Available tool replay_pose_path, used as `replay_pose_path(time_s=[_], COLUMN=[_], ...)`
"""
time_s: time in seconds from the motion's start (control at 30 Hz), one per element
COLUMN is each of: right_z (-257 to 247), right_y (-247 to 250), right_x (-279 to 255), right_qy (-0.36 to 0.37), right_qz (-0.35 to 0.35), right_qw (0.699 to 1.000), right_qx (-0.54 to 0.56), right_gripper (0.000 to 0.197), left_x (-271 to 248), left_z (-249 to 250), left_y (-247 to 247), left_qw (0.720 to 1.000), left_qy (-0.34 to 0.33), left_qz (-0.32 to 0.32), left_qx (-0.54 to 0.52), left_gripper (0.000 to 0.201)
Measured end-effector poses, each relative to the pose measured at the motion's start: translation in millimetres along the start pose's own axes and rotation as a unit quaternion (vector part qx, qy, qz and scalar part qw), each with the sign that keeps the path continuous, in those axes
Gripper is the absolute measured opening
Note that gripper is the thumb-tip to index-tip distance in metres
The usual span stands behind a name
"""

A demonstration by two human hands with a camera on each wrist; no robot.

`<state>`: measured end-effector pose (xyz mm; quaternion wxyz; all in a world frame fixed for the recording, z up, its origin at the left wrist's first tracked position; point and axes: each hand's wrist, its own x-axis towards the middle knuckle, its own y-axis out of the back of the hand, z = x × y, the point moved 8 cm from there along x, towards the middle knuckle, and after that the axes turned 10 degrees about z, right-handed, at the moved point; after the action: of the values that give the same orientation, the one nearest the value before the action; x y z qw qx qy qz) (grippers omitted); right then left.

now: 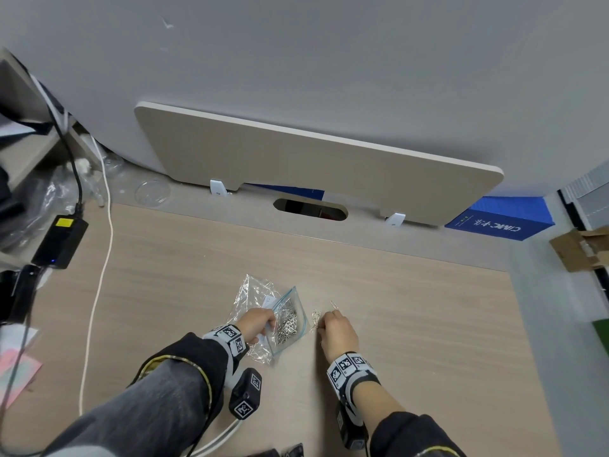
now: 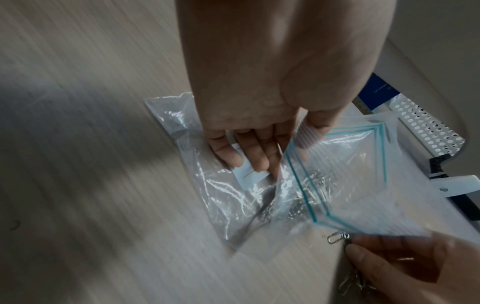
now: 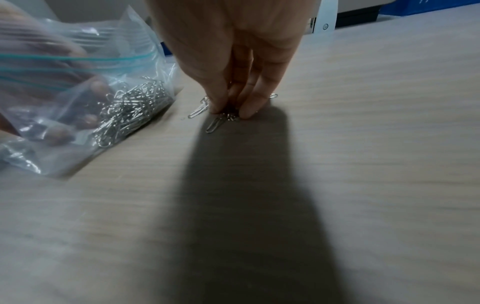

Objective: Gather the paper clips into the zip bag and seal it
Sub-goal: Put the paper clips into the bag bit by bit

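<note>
A clear zip bag (image 1: pixel 290 321) with a blue-green seal line lies on the wooden desk (image 1: pixel 412 308), its mouth open, holding a heap of silver paper clips (image 3: pixel 135 109). My left hand (image 1: pixel 267 324) grips the bag's rim, thumb (image 2: pixel 311 131) over it and fingers (image 2: pixel 249 152) under it. A crumpled clear wrapper (image 1: pixel 250 291) lies beneath. To the right, my right hand (image 3: pixel 230 112) pinches a small bunch of loose paper clips (image 3: pixel 214 125) against the desk. One more clip (image 1: pixel 334 305) lies just beyond that hand.
A black power adapter (image 1: pixel 61 240) and a white cable (image 1: pixel 99 291) run along the desk's left side. At the back stand a beige divider panel (image 1: pixel 313 159), a cable hole (image 1: pixel 311 209) and a blue box (image 1: pixel 501 219). Pink paper (image 1: pixel 16 367) lies at the left edge.
</note>
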<state>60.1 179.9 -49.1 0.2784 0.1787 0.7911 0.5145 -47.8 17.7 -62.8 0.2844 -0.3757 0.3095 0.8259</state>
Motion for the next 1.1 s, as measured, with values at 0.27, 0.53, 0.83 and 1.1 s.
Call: replay_pose_path(time_s=[0.27,0.53,0.83,1.1], right_z=[6,21,-50,17], right_y=[-1,20,45,41], right_x=[-2,4,6,8], right_qy=[-0.049,-0.222,-0.117,-0.216], right_qz=[-0.010,0.001,-0.007,0.043], right_qw=[0.997,0.885,0.905,0.942], right_qx=[0.053,0.410,0.409,0.254], right_gripper=[0.011,0.021,0.011,0.020], left_x=[-2,-3,-5,-6], left_z=[1,3,4,5], left_y=[0,0,0,-1], left_qw=[1.000,0.999,0.999,0.999], left_qy=[-0.002,-0.013,-0.017,-0.025], left_qz=[-0.008,-0.018,-0.014,-0.024], left_qx=[0.013,0.026,0.030,0.031], left_gripper=[0.029,0.029,0.027,0.028])
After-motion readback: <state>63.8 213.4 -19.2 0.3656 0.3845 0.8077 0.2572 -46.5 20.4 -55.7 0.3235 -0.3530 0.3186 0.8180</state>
